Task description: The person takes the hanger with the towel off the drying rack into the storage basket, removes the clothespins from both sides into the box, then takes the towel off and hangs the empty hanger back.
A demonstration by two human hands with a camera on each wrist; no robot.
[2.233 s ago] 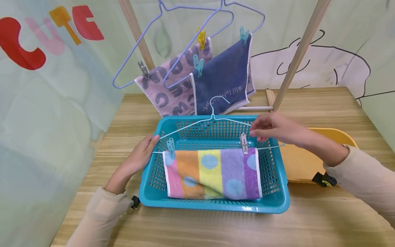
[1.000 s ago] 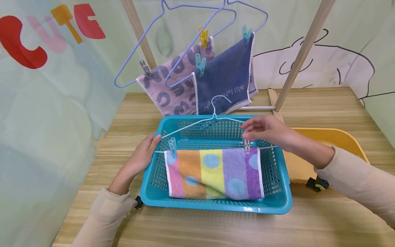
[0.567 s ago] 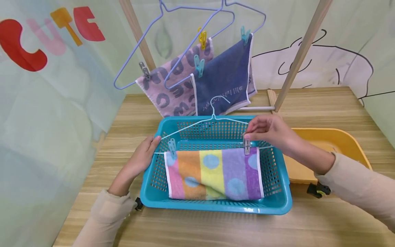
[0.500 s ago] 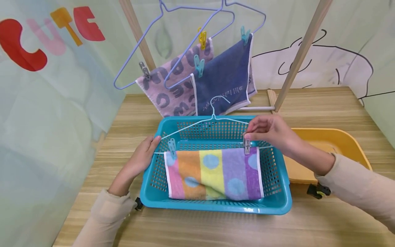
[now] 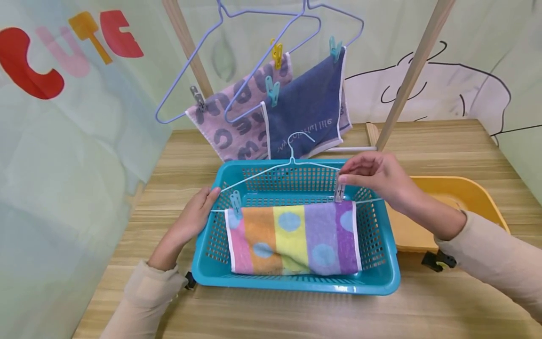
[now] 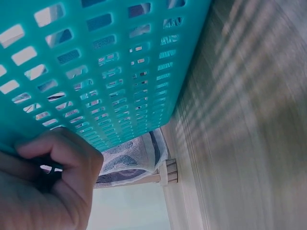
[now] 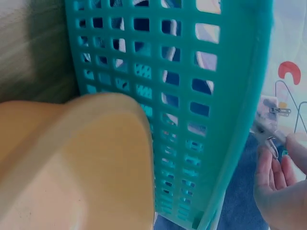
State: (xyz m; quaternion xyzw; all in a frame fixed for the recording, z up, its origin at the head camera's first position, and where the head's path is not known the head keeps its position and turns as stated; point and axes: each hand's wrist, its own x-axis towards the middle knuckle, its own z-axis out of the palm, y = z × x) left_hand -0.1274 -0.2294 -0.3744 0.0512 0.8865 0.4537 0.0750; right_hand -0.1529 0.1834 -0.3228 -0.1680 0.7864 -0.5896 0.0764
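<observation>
A mint wire clothes hanger [image 5: 262, 177] lies across the teal basket [image 5: 296, 285]. A striped, dotted towel [image 5: 292, 239] hangs over its lower bar. My left hand [image 5: 194, 213] grips the hanger's left end at the basket rim; its curled fingers [image 6: 67, 153] show in the left wrist view. My right hand [image 5: 381, 178] pinches the handle end of a grey clothespin [image 5: 339, 189]. That clothespin's tip is at the towel's top right edge, no longer overlapping the fabric; whether it touches, I cannot tell. A light blue clothespin [image 5: 235, 203] clips the towel's left side.
Behind the basket, a pink patterned towel [image 5: 224, 127] and a navy towel [image 5: 306, 103] hang pinned on purple hangers [image 5: 190, 61]. Wooden rack posts [image 5: 417, 70] rise at the back. A yellow tub [image 5: 457, 183] stands right of the basket.
My right hand came in from the right and took hold of the grey clothespin. Since half a second ago it has lifted the clothespin upward off the towel. The left hand stays in place.
</observation>
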